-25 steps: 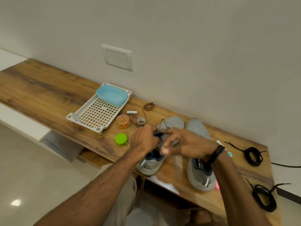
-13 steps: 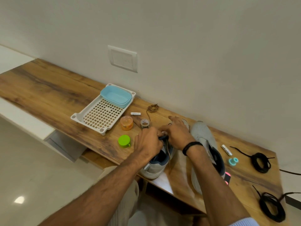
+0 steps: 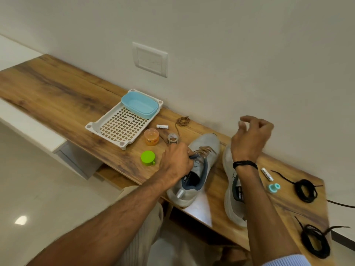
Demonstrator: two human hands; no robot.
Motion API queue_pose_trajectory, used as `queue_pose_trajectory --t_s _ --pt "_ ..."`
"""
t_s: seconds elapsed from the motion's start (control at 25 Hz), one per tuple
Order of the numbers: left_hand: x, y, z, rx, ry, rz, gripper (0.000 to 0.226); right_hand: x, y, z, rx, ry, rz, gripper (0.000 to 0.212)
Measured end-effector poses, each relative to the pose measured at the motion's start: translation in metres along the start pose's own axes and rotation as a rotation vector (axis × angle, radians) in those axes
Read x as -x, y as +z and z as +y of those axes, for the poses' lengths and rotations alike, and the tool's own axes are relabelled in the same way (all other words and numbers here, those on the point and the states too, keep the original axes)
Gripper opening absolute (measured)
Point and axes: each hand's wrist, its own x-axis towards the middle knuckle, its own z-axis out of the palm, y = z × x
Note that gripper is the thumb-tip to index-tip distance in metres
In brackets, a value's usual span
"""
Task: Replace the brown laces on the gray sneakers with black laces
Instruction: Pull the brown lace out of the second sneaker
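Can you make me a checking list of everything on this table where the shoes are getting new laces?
Surface: wooden shelf, against the wall.
Job's things: laced sneaker with brown lace in its eyelets; other sneaker partly behind the arm; loose brown lace; black lace coil; second black lace coil.
Clutter: white tray holding blue tub; orange jar; green lid; tape roll; battery; second battery; teal ring.
Hands: left hand grips the laced sneaker near its tongue; right hand raised, fingers curled, contents unclear.
Cables: dark cord at the right edge; cable or lace, cannot tell.
Surroundings: white wall, switch plate, pale floor.
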Motion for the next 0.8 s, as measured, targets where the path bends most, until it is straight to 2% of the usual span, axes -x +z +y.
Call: queue_pose_trajectory --t_s 0.08,0.12,0.2,0.24,0.32,0.36,0.44,0.52,0.56,0.6,0.64,0.8 --pt "0.001 0.0 0.003 -0.048 0.012 0.011 0.022 0.012 0.009 0.004 0.185 -0.238 -0.453 0.03" --pt "0.0 0.001 0.002 -0.064 0.003 0.017 0.02 0.018 0.015 0.007 0.249 -0.302 -0.666 0.033" --pt "-0.001 0.004 0.0 -0.079 -0.027 0.032 0.013 0.028 0.025 0.014 0.401 -0.365 -0.976 0.03" --pt "-0.001 0.004 0.0 -0.081 -0.03 0.034 0.011 0.03 0.029 0.018 0.454 -0.382 -1.057 0.024" --pt "-0.002 0.005 -0.001 -0.098 0.013 0.032 0.014 0.027 0.033 0.023 0.503 -0.387 -1.032 0.009" --pt "-0.002 0.006 -0.002 -0.102 0.035 0.023 0.019 0.023 0.034 0.027 0.528 -0.378 -0.963 0.01" --pt "-0.003 0.008 -0.004 -0.072 0.049 0.01 0.023 0.022 0.033 0.032 0.593 -0.33 -0.74 0.016" --pt "-0.005 0.008 -0.004 -0.017 0.043 0.024 0.026 0.032 0.031 0.025 0.468 -0.198 -0.44 0.017" --pt "-0.007 0.007 -0.003 -0.01 0.048 0.034 0.026 0.039 0.032 0.02 0.371 -0.113 -0.355 0.017" --pt "-0.007 0.006 -0.002 -0.018 0.053 0.04 0.025 0.044 0.035 0.018 0.283 -0.054 -0.341 0.018" --pt "-0.006 0.005 -0.002 -0.026 0.042 0.047 0.023 0.045 0.037 0.017 0.225 -0.044 -0.399 0.019" --pt "-0.004 0.001 -0.007 -0.037 -0.001 0.066 0.016 0.029 0.037 0.021 0.133 -0.14 -0.746 0.019"
